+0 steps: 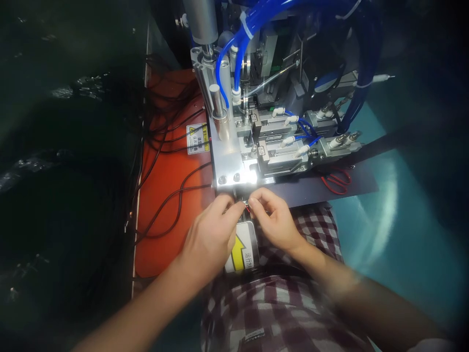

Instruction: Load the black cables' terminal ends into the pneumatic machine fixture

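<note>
At the front edge of a metal machine (227,166), my left hand (214,227) is closed, with thumb and forefinger pinched together. Close beside it, the fingers of my right hand (274,220) are also pinched. Between the fingertips shows a tiny piece with a bit of red (247,208), perhaps wire; its kind is too small to tell, and the fingers hide most of it. Just below the hands lies a white label plate (249,244) with a yellow arrow, partly covered by my left hand.
Black cables (179,205) run over the orange surface (161,244) on the left. Blue air tubes (289,10) arch above the machine's cylinders. A loop of red wire (337,183) lies on the dark plate (296,190) at right. A warning sticker (197,139) sits beside the machine.
</note>
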`<state>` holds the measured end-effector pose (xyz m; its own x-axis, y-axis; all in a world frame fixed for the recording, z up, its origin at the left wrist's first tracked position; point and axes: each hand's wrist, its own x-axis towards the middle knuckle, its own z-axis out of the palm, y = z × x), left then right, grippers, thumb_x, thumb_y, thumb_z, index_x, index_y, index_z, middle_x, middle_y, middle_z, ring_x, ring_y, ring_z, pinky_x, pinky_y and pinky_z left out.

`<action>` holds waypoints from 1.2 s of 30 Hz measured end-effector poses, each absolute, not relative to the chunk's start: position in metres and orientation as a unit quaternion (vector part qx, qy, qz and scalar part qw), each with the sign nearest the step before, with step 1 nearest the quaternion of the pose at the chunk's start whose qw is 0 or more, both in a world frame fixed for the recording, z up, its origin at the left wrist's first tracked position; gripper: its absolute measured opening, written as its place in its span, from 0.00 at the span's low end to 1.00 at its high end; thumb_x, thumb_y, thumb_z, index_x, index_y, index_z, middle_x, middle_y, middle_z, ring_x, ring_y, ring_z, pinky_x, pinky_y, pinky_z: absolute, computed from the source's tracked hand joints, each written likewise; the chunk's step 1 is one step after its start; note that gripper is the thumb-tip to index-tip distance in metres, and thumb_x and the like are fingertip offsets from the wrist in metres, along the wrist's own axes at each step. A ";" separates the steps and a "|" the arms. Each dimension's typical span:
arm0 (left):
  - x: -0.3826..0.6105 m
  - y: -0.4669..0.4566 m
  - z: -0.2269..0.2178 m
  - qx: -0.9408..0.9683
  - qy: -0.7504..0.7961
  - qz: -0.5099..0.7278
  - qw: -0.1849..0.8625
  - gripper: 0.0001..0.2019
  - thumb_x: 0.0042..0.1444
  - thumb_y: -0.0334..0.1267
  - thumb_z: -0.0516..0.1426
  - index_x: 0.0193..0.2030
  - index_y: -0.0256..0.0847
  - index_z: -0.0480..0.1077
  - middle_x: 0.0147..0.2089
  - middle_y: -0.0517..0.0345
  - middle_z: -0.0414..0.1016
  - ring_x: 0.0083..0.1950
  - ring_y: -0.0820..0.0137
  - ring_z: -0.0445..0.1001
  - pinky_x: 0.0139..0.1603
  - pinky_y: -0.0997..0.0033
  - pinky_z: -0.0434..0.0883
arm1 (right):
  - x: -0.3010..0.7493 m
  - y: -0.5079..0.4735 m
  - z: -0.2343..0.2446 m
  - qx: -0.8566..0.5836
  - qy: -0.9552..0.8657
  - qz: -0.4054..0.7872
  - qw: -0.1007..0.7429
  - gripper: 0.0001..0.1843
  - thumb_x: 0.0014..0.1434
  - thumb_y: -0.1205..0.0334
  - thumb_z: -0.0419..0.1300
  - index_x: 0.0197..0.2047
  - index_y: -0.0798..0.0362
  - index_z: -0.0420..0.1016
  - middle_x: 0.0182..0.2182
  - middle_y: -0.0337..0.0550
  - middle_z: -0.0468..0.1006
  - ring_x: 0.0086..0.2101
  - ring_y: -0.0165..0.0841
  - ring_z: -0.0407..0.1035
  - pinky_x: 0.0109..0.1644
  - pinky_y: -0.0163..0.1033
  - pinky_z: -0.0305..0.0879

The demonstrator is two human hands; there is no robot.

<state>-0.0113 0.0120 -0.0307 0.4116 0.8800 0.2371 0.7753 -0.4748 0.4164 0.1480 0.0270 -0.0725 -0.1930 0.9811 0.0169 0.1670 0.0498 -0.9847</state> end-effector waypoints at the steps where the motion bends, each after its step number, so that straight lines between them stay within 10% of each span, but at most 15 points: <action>1: -0.011 0.012 -0.030 0.833 0.497 0.210 0.121 0.15 0.56 0.21 0.49 0.45 0.30 0.74 0.36 0.48 0.71 0.35 0.67 0.74 0.34 0.70 0.74 | 0.148 0.027 -0.073 -0.484 -0.604 0.478 0.414 0.11 0.65 0.63 0.51 0.30 0.51 0.63 0.24 0.35 0.64 0.25 0.28 0.60 0.31 0.35 0.59; 8: -0.011 0.011 -0.030 0.835 0.496 0.207 0.116 0.16 0.56 0.21 0.49 0.45 0.30 0.74 0.37 0.47 0.72 0.36 0.67 0.74 0.36 0.70 0.75 | 0.154 0.032 -0.085 -0.423 -0.729 0.310 0.440 0.08 0.63 0.69 0.52 0.32 0.51 0.66 0.26 0.39 0.69 0.27 0.30 0.63 0.34 0.37 0.60; 21: -0.008 0.011 -0.027 0.829 0.510 0.196 0.119 0.16 0.56 0.20 0.49 0.43 0.32 0.75 0.37 0.47 0.72 0.35 0.67 0.74 0.34 0.71 0.75 | 0.142 0.028 -0.063 -0.507 -0.498 0.578 0.401 0.12 0.62 0.61 0.53 0.27 0.52 0.62 0.20 0.33 0.64 0.23 0.27 0.60 0.27 0.34 0.58; 29: -0.009 0.013 -0.019 0.862 0.489 0.108 0.079 0.15 0.58 0.23 0.47 0.44 0.32 0.74 0.38 0.47 0.73 0.34 0.66 0.73 0.29 0.72 0.71 | 0.152 0.028 -0.061 -0.514 -0.698 0.355 0.351 0.10 0.63 0.64 0.50 0.29 0.52 0.64 0.26 0.38 0.67 0.27 0.30 0.60 0.35 0.38 0.56; 36: -0.011 0.013 -0.015 0.848 0.514 0.072 0.109 0.17 0.56 0.22 0.48 0.47 0.35 0.73 0.41 0.47 0.73 0.35 0.65 0.75 0.30 0.71 0.72 | 0.144 0.030 -0.056 -0.522 -0.468 0.620 0.353 0.14 0.60 0.57 0.54 0.25 0.51 0.60 0.19 0.32 0.63 0.21 0.26 0.56 0.25 0.33 0.54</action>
<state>-0.0110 0.0134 -0.0150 0.4613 0.8872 0.0104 0.8558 -0.4480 0.2586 0.1442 0.0300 -0.0564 -0.2058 0.9257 -0.3173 0.0508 -0.3137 -0.9482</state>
